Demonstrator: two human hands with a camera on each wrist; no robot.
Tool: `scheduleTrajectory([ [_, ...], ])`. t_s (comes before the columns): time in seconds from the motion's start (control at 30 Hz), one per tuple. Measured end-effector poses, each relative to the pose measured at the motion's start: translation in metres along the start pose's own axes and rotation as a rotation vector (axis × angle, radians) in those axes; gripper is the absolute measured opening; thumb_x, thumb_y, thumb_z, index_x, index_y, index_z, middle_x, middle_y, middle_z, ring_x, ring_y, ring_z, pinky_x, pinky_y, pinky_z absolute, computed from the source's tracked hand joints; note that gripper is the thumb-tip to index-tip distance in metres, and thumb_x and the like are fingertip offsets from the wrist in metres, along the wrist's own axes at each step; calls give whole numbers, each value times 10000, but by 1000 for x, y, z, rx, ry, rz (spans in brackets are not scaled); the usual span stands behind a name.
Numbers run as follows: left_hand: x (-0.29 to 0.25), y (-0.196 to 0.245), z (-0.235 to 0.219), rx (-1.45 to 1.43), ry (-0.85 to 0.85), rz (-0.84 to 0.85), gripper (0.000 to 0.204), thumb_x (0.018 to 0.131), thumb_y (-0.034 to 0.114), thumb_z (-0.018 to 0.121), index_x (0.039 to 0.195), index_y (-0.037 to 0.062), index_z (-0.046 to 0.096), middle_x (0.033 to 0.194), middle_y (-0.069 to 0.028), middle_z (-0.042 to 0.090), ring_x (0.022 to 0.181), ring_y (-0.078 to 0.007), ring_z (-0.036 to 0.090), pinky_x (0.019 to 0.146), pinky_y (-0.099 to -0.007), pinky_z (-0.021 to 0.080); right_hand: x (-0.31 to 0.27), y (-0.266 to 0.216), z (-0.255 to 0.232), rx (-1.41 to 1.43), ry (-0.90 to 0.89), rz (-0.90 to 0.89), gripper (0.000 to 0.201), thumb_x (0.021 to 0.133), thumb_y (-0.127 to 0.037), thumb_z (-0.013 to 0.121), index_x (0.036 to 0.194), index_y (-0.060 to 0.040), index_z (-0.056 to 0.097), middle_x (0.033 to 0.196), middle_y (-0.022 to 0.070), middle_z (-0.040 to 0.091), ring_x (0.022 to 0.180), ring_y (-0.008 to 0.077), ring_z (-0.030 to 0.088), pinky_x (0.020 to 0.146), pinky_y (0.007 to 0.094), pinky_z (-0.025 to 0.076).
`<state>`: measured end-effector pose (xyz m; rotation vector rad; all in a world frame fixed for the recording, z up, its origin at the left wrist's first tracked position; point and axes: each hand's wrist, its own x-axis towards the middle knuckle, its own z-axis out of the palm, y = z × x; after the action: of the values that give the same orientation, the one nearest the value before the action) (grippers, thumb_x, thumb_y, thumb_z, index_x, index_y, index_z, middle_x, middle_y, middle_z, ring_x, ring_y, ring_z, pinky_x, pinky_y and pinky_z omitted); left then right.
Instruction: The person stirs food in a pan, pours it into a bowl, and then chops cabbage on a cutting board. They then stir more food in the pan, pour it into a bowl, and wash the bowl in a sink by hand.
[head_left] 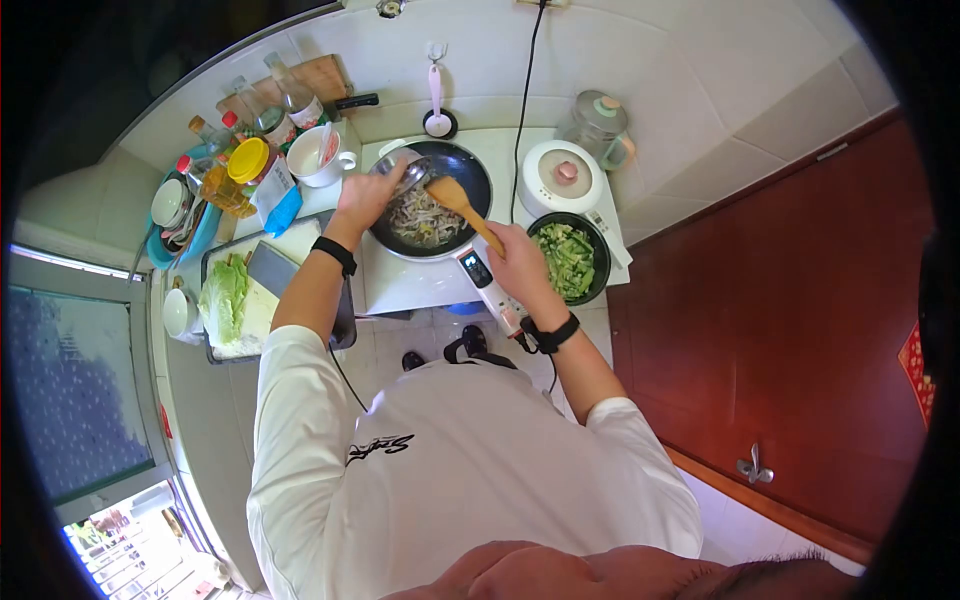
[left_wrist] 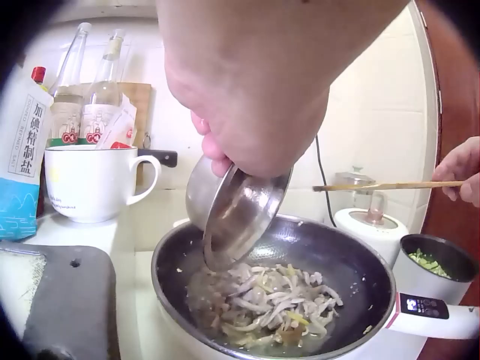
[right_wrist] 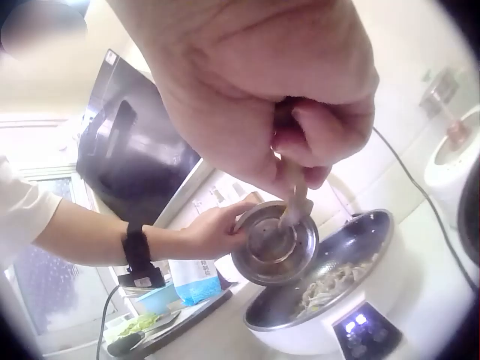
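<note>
My left hand (head_left: 366, 200) grips a small steel bowl (left_wrist: 238, 214) by its rim, tilted on its side above the pan (head_left: 480, 190). Sliced meat strips (left_wrist: 277, 304) with some liquid lie in the pan. The right hand (head_left: 519, 262) holds a wooden spatula (head_left: 455, 200), its blade over the pan close to the bowl in the head view. In the right wrist view the bowl (right_wrist: 275, 244) shows its inside, and the right hand (right_wrist: 277, 97) has its fingers curled round the handle, whose far end is blurred.
To the right stand a white lidded cooker (head_left: 562, 178) and a dark pot of chopped greens (head_left: 566, 258). On the left are a white mug (left_wrist: 91, 184), bottles (head_left: 297, 98), a knife (head_left: 357, 101) and a tray with lettuce (head_left: 225, 300). A black cord (head_left: 525, 110) hangs behind.
</note>
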<state>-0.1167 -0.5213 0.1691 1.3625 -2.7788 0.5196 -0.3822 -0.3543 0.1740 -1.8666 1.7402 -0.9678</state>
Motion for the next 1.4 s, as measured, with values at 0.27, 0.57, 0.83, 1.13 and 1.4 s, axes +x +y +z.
scheduleTrajectory([
  [0.27,-4,11,-12,-217,70,-62,658,843,198,614,1446,253,357,656,-119,657,582,-304,657,499,-439,504,24,-17,37,-258,20,-134,351,861,-99,587,1212,-103,587,943,148,573,746,365,632,647,467,518],
  [0.57,-4,10,-6,-208,-23,-153,679,856,200,596,1462,290,304,712,-143,683,624,-334,671,538,-465,518,23,-20,45,-275,-50,-86,331,864,-98,567,1192,-99,607,939,152,583,728,381,633,643,484,517],
  [0.83,-8,3,-2,-181,-129,-326,641,879,231,595,1454,245,310,799,-123,706,703,-310,696,577,-437,538,0,-2,27,-276,-139,13,266,878,-131,579,1128,-95,663,921,155,609,765,384,636,678,477,519],
  [1.13,-28,0,35,-662,58,-756,523,857,191,537,1367,171,421,786,-178,688,702,-354,676,621,-481,530,7,0,21,-148,43,69,266,850,-142,619,1096,-63,680,897,180,621,829,380,633,718,455,508],
  [1.4,-62,-1,6,-1629,161,-1091,405,863,99,519,1245,-18,446,719,-118,647,484,-136,591,435,-254,468,24,21,29,-91,-13,100,284,836,-165,610,1091,-63,686,965,220,655,867,400,643,781,460,520],
])
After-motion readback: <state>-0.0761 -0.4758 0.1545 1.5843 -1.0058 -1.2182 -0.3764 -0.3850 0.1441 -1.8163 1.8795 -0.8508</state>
